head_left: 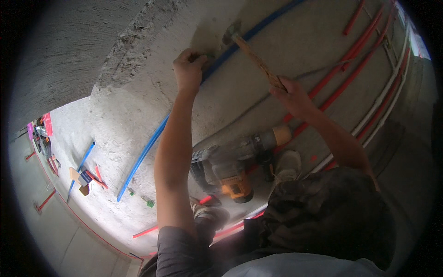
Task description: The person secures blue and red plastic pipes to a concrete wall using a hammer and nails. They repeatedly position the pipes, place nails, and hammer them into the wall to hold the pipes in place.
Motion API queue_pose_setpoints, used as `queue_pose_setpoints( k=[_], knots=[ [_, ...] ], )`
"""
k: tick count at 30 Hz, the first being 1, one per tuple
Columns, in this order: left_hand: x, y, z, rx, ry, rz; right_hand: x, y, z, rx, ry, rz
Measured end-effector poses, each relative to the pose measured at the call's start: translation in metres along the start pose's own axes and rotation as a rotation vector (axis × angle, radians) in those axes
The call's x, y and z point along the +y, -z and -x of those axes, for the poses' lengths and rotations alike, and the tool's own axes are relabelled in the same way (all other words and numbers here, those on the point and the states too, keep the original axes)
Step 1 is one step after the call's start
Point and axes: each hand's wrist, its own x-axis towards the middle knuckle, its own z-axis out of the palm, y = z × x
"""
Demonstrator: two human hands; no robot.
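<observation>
R hand fingers wrap hammer, rough tan wood handle, grey head; L hand fingers curled, can't tell hold.

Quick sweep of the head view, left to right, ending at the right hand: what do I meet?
Short blue pipe → small green pieces → left hand → hammer → right hand, gripping its wooden handle. The power drill is left out; it overlaps the hammer's span.
</observation>
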Motion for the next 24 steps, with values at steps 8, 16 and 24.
queue_pose_setpoints(
  k=[8,16,24],
  knots=[
    [-0.008,-0.009,-0.009,-0.035,-0.252,-0.517,-0.011,-0.005,0.01,0.014,0.044,-0.045],
    [-0.013,-0.017,-0.009,-0.033,-0.498,-0.624,-0.009,-0.01,0.009,0.002,0.045,0.002],
    [-0.016,-0.002,-0.011,0.22,-0.203,-0.075,-0.021,-0.013,0.009,0.04,-0.119,-0.019]
  ],
)
